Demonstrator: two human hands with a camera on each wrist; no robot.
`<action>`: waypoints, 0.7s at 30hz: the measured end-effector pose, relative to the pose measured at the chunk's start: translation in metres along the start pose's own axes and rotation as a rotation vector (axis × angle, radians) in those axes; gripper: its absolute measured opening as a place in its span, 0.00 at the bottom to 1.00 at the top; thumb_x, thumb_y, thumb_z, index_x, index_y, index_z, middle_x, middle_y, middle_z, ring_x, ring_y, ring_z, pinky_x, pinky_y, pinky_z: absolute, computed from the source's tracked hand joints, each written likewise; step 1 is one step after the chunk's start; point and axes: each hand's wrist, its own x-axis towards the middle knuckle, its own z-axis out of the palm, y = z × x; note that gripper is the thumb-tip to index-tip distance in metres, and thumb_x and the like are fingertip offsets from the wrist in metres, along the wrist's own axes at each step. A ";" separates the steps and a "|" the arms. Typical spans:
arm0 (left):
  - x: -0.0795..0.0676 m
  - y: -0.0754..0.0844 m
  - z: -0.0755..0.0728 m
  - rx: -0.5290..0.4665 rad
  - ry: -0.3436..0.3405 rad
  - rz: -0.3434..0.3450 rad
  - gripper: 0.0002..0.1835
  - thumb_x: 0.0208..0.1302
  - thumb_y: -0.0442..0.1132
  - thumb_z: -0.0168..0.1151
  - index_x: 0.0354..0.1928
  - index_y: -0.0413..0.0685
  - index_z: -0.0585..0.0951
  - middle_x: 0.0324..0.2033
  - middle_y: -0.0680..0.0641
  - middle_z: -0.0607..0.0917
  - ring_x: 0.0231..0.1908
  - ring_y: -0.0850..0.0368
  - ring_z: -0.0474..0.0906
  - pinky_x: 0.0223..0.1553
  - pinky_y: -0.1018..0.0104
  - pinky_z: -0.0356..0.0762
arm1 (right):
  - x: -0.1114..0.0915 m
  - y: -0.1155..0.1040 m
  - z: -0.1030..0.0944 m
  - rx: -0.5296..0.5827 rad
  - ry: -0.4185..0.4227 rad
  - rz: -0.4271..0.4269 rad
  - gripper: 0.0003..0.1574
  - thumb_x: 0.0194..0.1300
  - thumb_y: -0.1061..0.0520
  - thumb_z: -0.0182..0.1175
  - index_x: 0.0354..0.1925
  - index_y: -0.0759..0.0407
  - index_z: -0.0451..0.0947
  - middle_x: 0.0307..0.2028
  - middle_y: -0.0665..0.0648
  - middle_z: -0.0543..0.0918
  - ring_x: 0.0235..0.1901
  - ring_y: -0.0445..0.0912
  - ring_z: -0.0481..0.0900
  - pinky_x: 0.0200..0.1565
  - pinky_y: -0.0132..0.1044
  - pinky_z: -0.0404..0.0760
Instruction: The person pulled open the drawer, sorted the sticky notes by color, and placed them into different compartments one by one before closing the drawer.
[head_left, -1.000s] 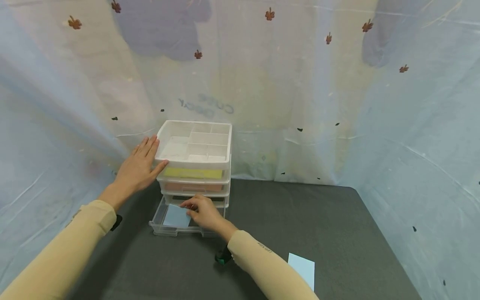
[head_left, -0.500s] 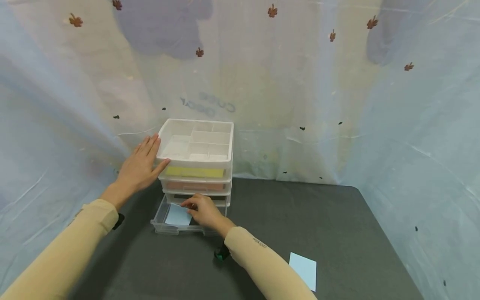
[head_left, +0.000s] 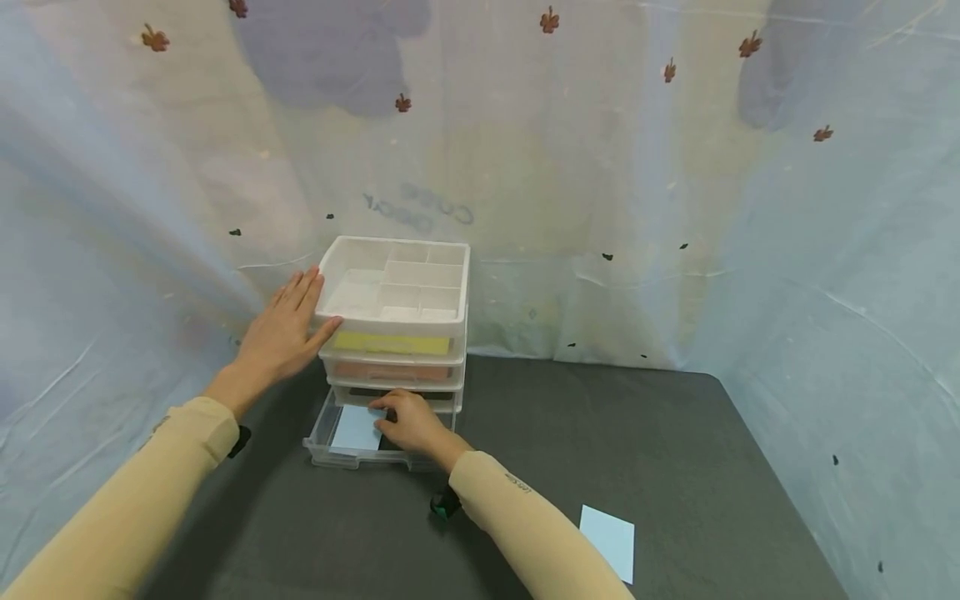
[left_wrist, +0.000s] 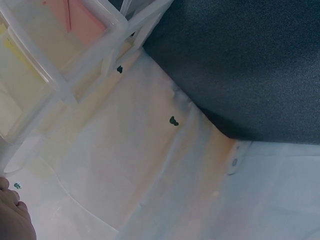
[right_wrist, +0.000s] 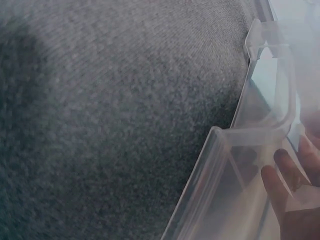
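Note:
A light blue sheet of paper [head_left: 356,427] lies in the pulled-out bottom clear drawer [head_left: 330,458] of a white drawer unit. My right hand [head_left: 412,423] reaches into that drawer at the paper's right edge, its thumb and index fingertips apart. The right wrist view shows the fingers [right_wrist: 270,182] bent behind the clear drawer front, with the blue paper [right_wrist: 265,77] beyond. My left hand [head_left: 277,337] rests with straight fingers against the left side of the white compartment tray [head_left: 360,292] on top. In the left wrist view only a bit of the left hand [left_wrist: 15,215] shows.
Upper drawers hold yellow paper [head_left: 390,343] and pink paper [head_left: 390,372]. Another light blue sheet [head_left: 609,542] lies on the dark tabletop [head_left: 675,450] beside the right forearm. A pale patterned curtain [head_left: 540,183] hangs behind and at both sides.
The blue paper in the drawer has turned slightly and lies straighter. My right fingertips have drawn a little to the right along it. The left hand stays put; the head view has shifted slightly.

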 end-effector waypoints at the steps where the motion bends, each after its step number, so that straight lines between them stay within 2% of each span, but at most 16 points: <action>1: 0.000 0.000 0.000 -0.001 -0.001 0.000 0.47 0.81 0.62 0.46 0.83 0.37 0.42 0.83 0.37 0.43 0.81 0.36 0.38 0.81 0.42 0.38 | 0.000 0.000 0.000 0.005 -0.004 0.005 0.21 0.76 0.55 0.62 0.65 0.53 0.82 0.58 0.54 0.82 0.49 0.43 0.82 0.47 0.30 0.82; 4: -0.001 -0.002 0.001 -0.006 0.001 0.003 0.47 0.81 0.63 0.44 0.83 0.37 0.41 0.83 0.37 0.42 0.81 0.36 0.38 0.81 0.42 0.37 | -0.002 -0.001 0.000 0.023 -0.016 0.034 0.22 0.77 0.54 0.61 0.66 0.52 0.81 0.60 0.53 0.83 0.58 0.45 0.81 0.57 0.35 0.82; 5: -0.001 -0.002 0.002 -0.006 0.004 0.004 0.47 0.81 0.63 0.44 0.83 0.37 0.41 0.83 0.38 0.42 0.81 0.35 0.39 0.81 0.42 0.37 | -0.002 -0.001 0.000 0.031 -0.022 0.046 0.22 0.78 0.54 0.61 0.67 0.51 0.81 0.58 0.53 0.84 0.53 0.44 0.83 0.57 0.36 0.82; 7: -0.001 -0.002 0.002 -0.008 0.006 0.005 0.47 0.81 0.63 0.44 0.83 0.37 0.41 0.83 0.38 0.41 0.81 0.36 0.38 0.81 0.42 0.37 | -0.003 -0.002 0.000 0.052 -0.041 0.068 0.23 0.78 0.53 0.60 0.68 0.50 0.80 0.50 0.56 0.88 0.37 0.41 0.84 0.50 0.35 0.84; 8: -0.001 -0.001 0.002 -0.008 0.008 0.006 0.47 0.81 0.63 0.44 0.83 0.37 0.41 0.83 0.37 0.42 0.81 0.36 0.38 0.81 0.42 0.37 | -0.004 -0.002 0.000 0.061 -0.049 0.081 0.23 0.78 0.53 0.60 0.68 0.50 0.79 0.44 0.56 0.89 0.27 0.39 0.80 0.44 0.33 0.83; 10: 0.000 -0.001 0.002 -0.006 0.011 0.006 0.47 0.81 0.63 0.44 0.83 0.37 0.42 0.83 0.37 0.42 0.81 0.36 0.38 0.81 0.42 0.38 | -0.004 -0.002 0.001 0.075 -0.060 0.104 0.24 0.78 0.52 0.61 0.68 0.49 0.79 0.40 0.56 0.89 0.14 0.39 0.65 0.35 0.31 0.78; 11: 0.000 -0.001 0.002 -0.007 0.012 0.007 0.47 0.81 0.63 0.44 0.83 0.37 0.42 0.83 0.37 0.42 0.81 0.36 0.38 0.81 0.42 0.38 | -0.004 -0.001 0.001 0.080 -0.077 0.117 0.25 0.78 0.52 0.61 0.69 0.48 0.78 0.35 0.58 0.88 0.10 0.40 0.57 0.32 0.31 0.75; 12: 0.001 0.000 0.002 -0.009 0.013 0.009 0.47 0.81 0.63 0.44 0.83 0.37 0.42 0.83 0.37 0.43 0.81 0.36 0.38 0.81 0.42 0.38 | -0.004 -0.001 0.000 0.081 -0.091 0.129 0.26 0.78 0.52 0.60 0.70 0.48 0.77 0.35 0.60 0.88 0.10 0.39 0.56 0.31 0.31 0.75; 13: 0.001 0.001 0.002 -0.011 0.014 0.010 0.47 0.81 0.63 0.44 0.83 0.37 0.42 0.83 0.37 0.43 0.81 0.36 0.39 0.81 0.42 0.38 | -0.005 -0.001 0.000 0.075 -0.099 0.138 0.26 0.78 0.51 0.61 0.71 0.47 0.77 0.39 0.59 0.90 0.09 0.39 0.56 0.33 0.30 0.75; 14: 0.001 0.001 0.002 -0.009 0.018 0.010 0.47 0.81 0.63 0.44 0.83 0.37 0.43 0.83 0.36 0.43 0.81 0.36 0.39 0.81 0.41 0.39 | -0.005 -0.001 0.000 0.069 -0.106 0.141 0.26 0.78 0.51 0.61 0.71 0.47 0.77 0.44 0.57 0.90 0.11 0.39 0.58 0.36 0.30 0.75; 17: 0.001 0.001 0.002 -0.012 0.017 0.009 0.47 0.81 0.63 0.45 0.83 0.37 0.43 0.83 0.36 0.44 0.81 0.35 0.40 0.81 0.41 0.40 | -0.005 -0.001 -0.003 0.036 -0.138 0.133 0.28 0.78 0.50 0.61 0.73 0.47 0.75 0.56 0.56 0.87 0.22 0.40 0.73 0.46 0.31 0.80; 19: 0.000 0.001 0.001 -0.007 0.012 0.004 0.47 0.81 0.63 0.44 0.83 0.37 0.42 0.83 0.36 0.43 0.81 0.34 0.40 0.80 0.40 0.40 | -0.005 -0.002 -0.005 0.017 -0.144 0.116 0.29 0.78 0.50 0.61 0.73 0.48 0.74 0.66 0.52 0.81 0.39 0.40 0.82 0.55 0.33 0.80; 21: 0.000 0.000 0.001 -0.005 0.004 -0.001 0.47 0.82 0.63 0.44 0.83 0.37 0.41 0.83 0.36 0.43 0.81 0.34 0.40 0.80 0.40 0.39 | -0.006 -0.003 -0.008 0.014 -0.151 0.104 0.30 0.78 0.50 0.61 0.74 0.49 0.73 0.68 0.52 0.79 0.55 0.42 0.82 0.61 0.36 0.80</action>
